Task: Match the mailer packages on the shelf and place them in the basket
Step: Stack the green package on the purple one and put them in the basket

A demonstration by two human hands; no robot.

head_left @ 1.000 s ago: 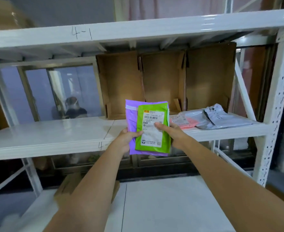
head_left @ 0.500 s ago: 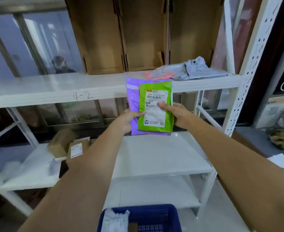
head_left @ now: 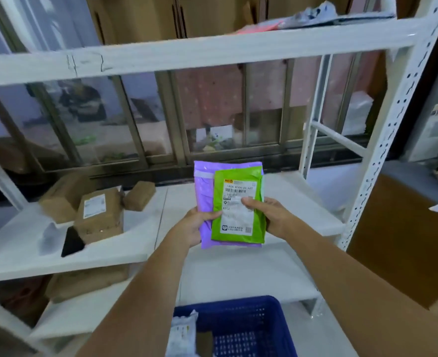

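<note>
Holding both mailers upright btwn them, left hand grips the purple mailer at its left edge, thumb curled onto the front; right hand pinches the green mailer, thumb on its label, stacked in front. Blue basket sits below, w/ a white package at its left edge. Brown boxes on shelf left.
</note>
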